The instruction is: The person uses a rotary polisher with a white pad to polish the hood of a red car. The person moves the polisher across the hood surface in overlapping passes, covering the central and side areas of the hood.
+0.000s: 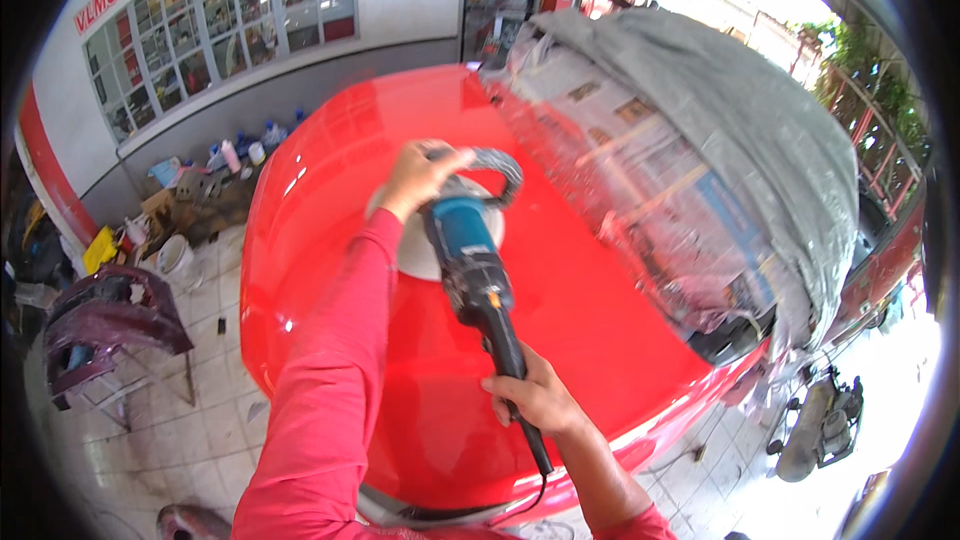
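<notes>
A teal and black car polisher [467,230] lies across the glossy red car hood [580,310], its pale round pad [418,252] against the paint. My left hand [422,177] is closed around one end of the curved front handle [508,173]. Lower down, my right hand [535,395] wraps the black rear grip, with the thumb across it. From the end of that grip a dark power cord [540,496] runs down over the hood's near edge. Part of the pad is hidden under the tool body and my left forearm.
Newspaper [640,155] and plastic mask the windshield, beneath a grey cover [740,110] over the roof. At left, a dark purple bumper [115,325] rests on a stand, near a white bucket [176,258]. Bottles [231,155] line the wall. An air compressor [815,425] stands right.
</notes>
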Demonstrator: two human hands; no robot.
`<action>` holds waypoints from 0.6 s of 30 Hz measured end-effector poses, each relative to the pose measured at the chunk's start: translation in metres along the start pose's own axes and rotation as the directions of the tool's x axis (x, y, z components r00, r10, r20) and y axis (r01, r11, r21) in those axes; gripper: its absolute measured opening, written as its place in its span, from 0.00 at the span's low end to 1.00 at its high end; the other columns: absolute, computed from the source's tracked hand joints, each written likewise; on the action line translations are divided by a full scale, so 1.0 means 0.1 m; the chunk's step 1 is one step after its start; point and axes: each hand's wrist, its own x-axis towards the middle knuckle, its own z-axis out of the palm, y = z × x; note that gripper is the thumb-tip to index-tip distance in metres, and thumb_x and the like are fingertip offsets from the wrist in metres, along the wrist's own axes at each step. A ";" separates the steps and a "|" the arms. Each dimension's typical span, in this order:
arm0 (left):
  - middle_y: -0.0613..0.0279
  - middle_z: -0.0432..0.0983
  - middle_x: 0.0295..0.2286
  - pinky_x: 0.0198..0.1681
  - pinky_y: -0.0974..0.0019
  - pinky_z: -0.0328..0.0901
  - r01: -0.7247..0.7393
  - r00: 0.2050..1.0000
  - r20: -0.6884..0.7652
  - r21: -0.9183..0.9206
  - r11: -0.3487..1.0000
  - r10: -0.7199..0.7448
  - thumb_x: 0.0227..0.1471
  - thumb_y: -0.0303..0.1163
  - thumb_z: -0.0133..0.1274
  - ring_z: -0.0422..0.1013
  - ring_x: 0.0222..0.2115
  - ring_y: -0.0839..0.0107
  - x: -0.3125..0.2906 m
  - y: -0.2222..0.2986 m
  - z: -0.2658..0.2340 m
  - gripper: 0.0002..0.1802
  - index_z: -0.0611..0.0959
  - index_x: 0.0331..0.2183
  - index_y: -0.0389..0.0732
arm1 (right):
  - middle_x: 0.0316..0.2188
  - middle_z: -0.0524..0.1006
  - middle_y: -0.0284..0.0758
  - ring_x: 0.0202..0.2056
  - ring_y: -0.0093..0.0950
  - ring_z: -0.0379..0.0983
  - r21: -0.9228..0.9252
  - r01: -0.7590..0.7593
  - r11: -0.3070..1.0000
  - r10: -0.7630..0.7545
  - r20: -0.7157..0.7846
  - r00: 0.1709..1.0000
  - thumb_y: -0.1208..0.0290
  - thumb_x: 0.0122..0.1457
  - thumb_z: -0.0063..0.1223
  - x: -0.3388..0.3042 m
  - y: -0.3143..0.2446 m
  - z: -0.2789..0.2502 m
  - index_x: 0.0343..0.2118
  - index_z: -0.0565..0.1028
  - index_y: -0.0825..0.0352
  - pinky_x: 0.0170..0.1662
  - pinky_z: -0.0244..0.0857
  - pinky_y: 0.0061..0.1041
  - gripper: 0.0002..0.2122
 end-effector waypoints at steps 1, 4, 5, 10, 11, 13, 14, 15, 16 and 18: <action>0.69 0.81 0.24 0.24 0.70 0.64 -0.050 0.998 0.043 -0.005 0.999 0.050 0.53 0.48 0.70 0.72 0.22 0.80 0.16 -0.04 0.24 0.20 0.91 0.31 0.38 | 0.22 0.70 0.31 0.18 0.24 0.72 0.015 -0.005 1.000 0.005 -0.054 0.999 0.76 0.62 0.61 -0.05 -0.03 -0.14 0.59 0.67 0.73 0.23 0.66 0.27 0.23; 0.69 0.81 0.23 0.23 0.68 0.64 -0.057 0.985 0.154 -0.155 0.986 0.081 0.53 0.49 0.70 0.72 0.22 0.78 0.52 -0.23 1.28 0.22 0.91 0.32 0.37 | 0.22 0.71 0.32 0.18 0.25 0.72 0.006 -0.040 0.999 0.040 -0.257 0.966 0.77 0.61 0.62 -0.22 -0.05 -0.63 0.57 0.67 0.73 0.23 0.66 0.27 0.23; 0.68 0.81 0.23 0.24 0.67 0.65 -0.086 0.977 0.180 -0.151 0.985 0.113 0.53 0.50 0.70 0.73 0.21 0.77 0.64 -0.34 1.64 0.23 0.91 0.32 0.36 | 0.22 0.72 0.32 0.18 0.26 0.73 0.031 -0.035 0.999 0.043 -0.295 0.954 0.77 0.60 0.63 -0.31 -0.02 -0.79 0.56 0.68 0.72 0.23 0.66 0.28 0.23; 0.58 0.86 0.27 0.35 0.63 0.71 -0.142 0.978 0.151 -0.037 0.989 0.146 0.51 0.54 0.70 0.78 0.28 0.71 0.79 -0.27 1.71 0.28 0.92 0.35 0.35 | 0.21 0.73 0.34 0.18 0.28 0.73 0.071 -0.001 0.998 0.021 -0.292 0.956 0.78 0.58 0.64 -0.22 -0.05 -1.01 0.52 0.69 0.69 0.22 0.67 0.29 0.20; 0.53 0.87 0.29 0.38 0.60 0.72 -0.132 0.980 0.148 -0.013 0.991 0.133 0.50 0.56 0.70 0.81 0.31 0.65 0.84 -0.30 1.67 0.29 0.92 0.35 0.35 | 0.21 0.73 0.34 0.18 0.28 0.73 0.072 0.004 0.997 0.017 -0.285 0.958 0.78 0.58 0.64 -0.17 -0.05 -0.98 0.52 0.69 0.69 0.22 0.67 0.29 0.20; 0.49 0.88 0.32 0.43 0.57 0.73 -0.102 0.984 0.147 -0.006 0.995 0.102 0.50 0.57 0.69 0.84 0.35 0.60 0.82 -0.31 1.65 0.30 0.92 0.35 0.35 | 0.21 0.73 0.34 0.18 0.28 0.73 0.085 -0.006 0.996 0.031 -0.293 0.956 0.78 0.58 0.64 -0.15 0.00 -0.94 0.52 0.69 0.69 0.22 0.67 0.29 0.20; 0.49 0.88 0.31 0.43 0.57 0.73 -0.098 0.985 0.141 0.007 0.995 0.096 0.50 0.57 0.69 0.83 0.34 0.60 0.84 -0.31 1.56 0.30 0.92 0.34 0.34 | 0.22 0.73 0.34 0.19 0.28 0.73 0.066 -0.007 0.998 0.025 -0.275 0.961 0.79 0.58 0.63 -0.10 0.01 -0.90 0.52 0.69 0.68 0.22 0.67 0.30 0.20; 0.49 0.87 0.31 0.42 0.57 0.73 -0.082 0.988 0.136 0.022 0.996 0.078 0.50 0.57 0.69 0.83 0.34 0.60 0.78 -0.32 1.41 0.30 0.92 0.34 0.34 | 0.23 0.72 0.34 0.19 0.28 0.73 0.054 -0.017 0.998 0.031 -0.257 0.966 0.80 0.58 0.62 -0.03 0.05 -0.84 0.52 0.69 0.67 0.23 0.67 0.31 0.20; 0.50 0.87 0.31 0.42 0.57 0.73 -0.070 0.989 0.135 0.040 0.997 0.063 0.50 0.56 0.69 0.83 0.34 0.61 0.73 -0.31 1.24 0.30 0.92 0.34 0.34 | 0.24 0.72 0.35 0.20 0.28 0.72 0.045 -0.022 0.999 0.032 -0.238 0.971 0.81 0.58 0.61 0.01 0.08 -0.74 0.52 0.68 0.67 0.23 0.67 0.32 0.20; 0.52 0.86 0.27 0.40 0.59 0.72 -0.077 0.993 0.091 -0.014 0.997 0.078 0.50 0.55 0.69 0.81 0.29 0.65 0.59 -0.35 0.74 0.29 0.91 0.31 0.33 | 0.24 0.72 0.35 0.21 0.28 0.73 0.051 -0.062 0.997 0.072 -0.206 0.976 0.81 0.58 0.60 0.15 0.07 -0.40 0.54 0.67 0.68 0.23 0.68 0.31 0.21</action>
